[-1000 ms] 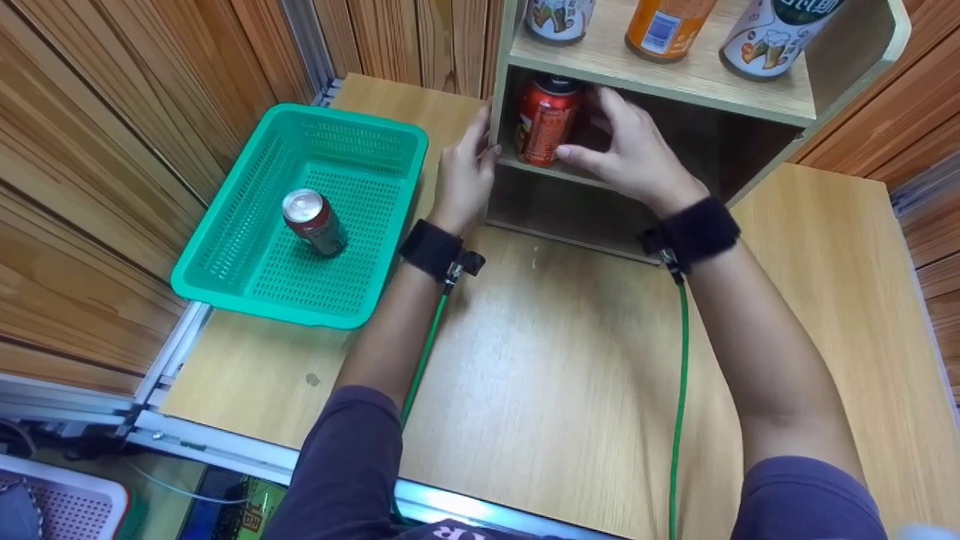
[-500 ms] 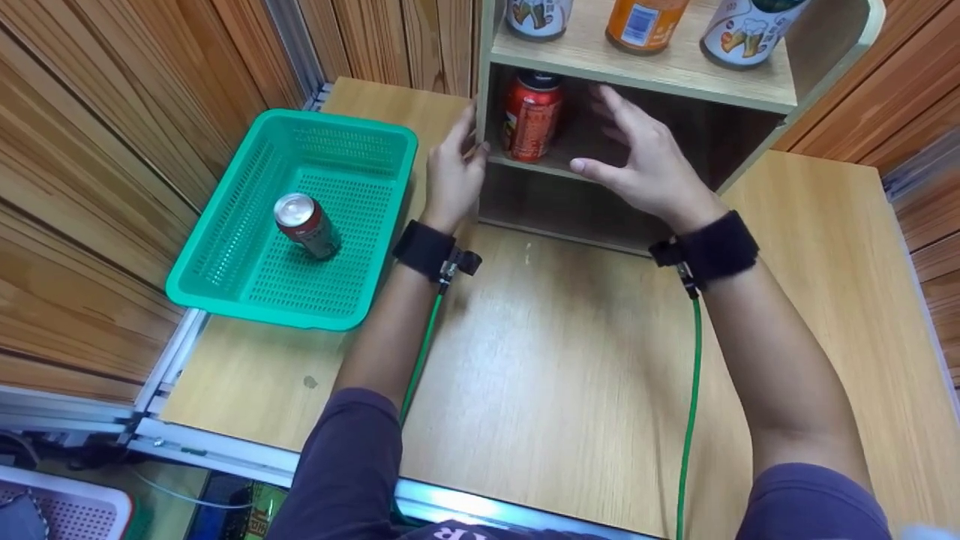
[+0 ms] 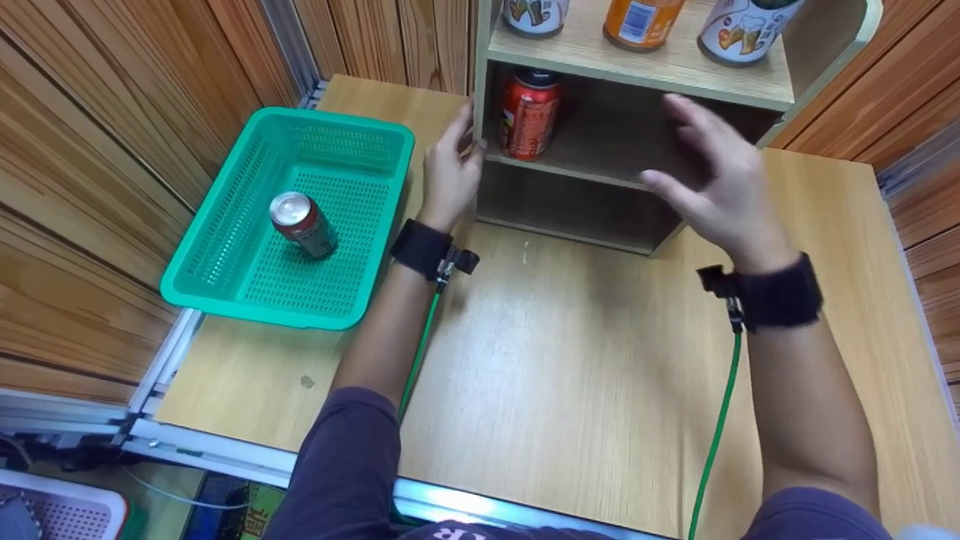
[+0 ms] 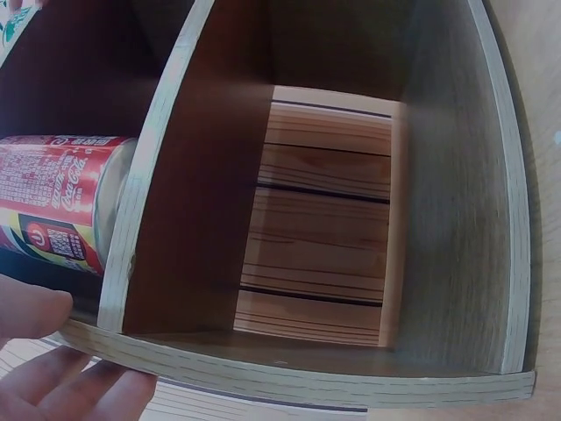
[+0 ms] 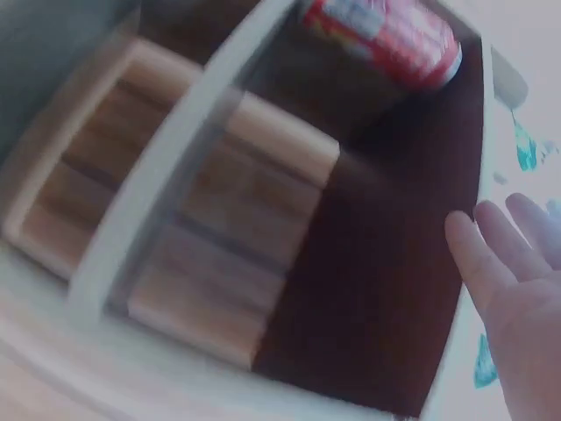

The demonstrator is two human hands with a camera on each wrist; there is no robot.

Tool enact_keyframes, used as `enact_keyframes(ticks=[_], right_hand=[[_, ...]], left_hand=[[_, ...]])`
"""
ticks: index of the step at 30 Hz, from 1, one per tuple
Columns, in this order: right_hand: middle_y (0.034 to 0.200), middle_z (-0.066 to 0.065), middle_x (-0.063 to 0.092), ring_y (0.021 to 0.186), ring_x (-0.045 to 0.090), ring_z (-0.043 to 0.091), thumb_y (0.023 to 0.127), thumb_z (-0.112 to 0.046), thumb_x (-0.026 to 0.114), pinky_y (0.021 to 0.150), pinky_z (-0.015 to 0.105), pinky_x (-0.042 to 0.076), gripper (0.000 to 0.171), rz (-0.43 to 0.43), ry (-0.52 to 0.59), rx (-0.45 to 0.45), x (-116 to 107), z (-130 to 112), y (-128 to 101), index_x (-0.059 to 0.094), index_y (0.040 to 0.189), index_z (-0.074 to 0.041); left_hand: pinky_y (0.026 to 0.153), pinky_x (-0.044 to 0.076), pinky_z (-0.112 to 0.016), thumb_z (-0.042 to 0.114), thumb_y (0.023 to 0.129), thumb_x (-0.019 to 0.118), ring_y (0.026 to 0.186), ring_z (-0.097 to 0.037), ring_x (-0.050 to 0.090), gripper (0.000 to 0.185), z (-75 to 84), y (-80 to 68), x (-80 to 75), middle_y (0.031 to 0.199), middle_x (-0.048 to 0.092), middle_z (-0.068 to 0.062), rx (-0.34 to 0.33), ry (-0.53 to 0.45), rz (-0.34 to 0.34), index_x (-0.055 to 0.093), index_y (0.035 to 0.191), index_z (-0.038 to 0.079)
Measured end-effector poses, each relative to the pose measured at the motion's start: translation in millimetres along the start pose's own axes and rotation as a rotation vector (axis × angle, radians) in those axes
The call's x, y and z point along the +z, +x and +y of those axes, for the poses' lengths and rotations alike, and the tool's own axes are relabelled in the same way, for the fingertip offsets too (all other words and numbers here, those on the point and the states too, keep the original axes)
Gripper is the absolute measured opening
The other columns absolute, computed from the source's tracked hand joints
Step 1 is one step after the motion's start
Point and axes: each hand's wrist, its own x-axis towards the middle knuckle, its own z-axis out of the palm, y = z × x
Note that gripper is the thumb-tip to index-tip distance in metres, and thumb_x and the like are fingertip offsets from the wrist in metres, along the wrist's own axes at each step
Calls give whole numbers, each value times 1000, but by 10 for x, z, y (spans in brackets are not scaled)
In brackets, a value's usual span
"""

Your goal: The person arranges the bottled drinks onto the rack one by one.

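A red Coca-Cola can [image 3: 531, 116] stands upright at the left end of the wooden shelf unit's [image 3: 637, 79] middle compartment. My left hand [image 3: 450, 176] holds the unit's left side panel. In the left wrist view the thumb [image 4: 35, 307] lies on the inner side of its edge, near the can [image 4: 66, 197], with fingers [image 4: 79, 390] on the outer side. My right hand [image 3: 724, 184] is in front of the unit's right part, holding nothing, thumb and fingers spread apart. The right wrist view, blurred, shows the can [image 5: 394, 39] well away from that hand [image 5: 526, 289].
Left of the unit, a green plastic basket [image 3: 409, 150] holds one dark red can [image 3: 304, 225]. On the top shelf stand a white can [image 3: 535, 16], an orange can [image 3: 643, 22] and another white can [image 3: 746, 30]. Wood-panelled walls [image 3: 112, 150] enclose the table [image 3: 562, 375].
My right hand has let go of the red can and drawn back to the right. The can stays on the shelf. My left hand keeps its place at the side panel.
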Motion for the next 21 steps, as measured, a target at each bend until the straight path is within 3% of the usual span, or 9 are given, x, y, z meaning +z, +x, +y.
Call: enact_keyframes(ticks=[5,13,16,21], right_hand=[[123,11,52,113,47,27,71,0,72,92,37,39,57,199,8,122,-175,-29,-133,50,123,1],[123,15,50,117,41,27,69,4,68,97,38,33,56,656,264,287,-317,144,-363,46,121,6],[128,9,45,121,38,20,71,6,67,100,34,29,61,724,306,377,-281,264,-484,41,126,3],[130,6,44,121,38,17,71,8,68,99,32,30,63,738,384,496,-181,498,-727,42,127,-1]], left_hand=[[87,40,-19,0,84,57,111,-5,47,58,11,1,-11,130,45,3,-23,1,-15,38,135,21],[88,39,-19,-3,84,55,111,-4,46,59,44,36,-15,131,45,3,-36,-10,-23,37,136,19],[89,39,-22,-3,84,55,111,-4,46,59,40,32,-9,131,44,2,-25,-18,-25,37,136,17],[88,41,-27,-3,84,56,109,-6,48,57,19,-2,-13,130,46,0,-8,-14,-10,39,135,17]])
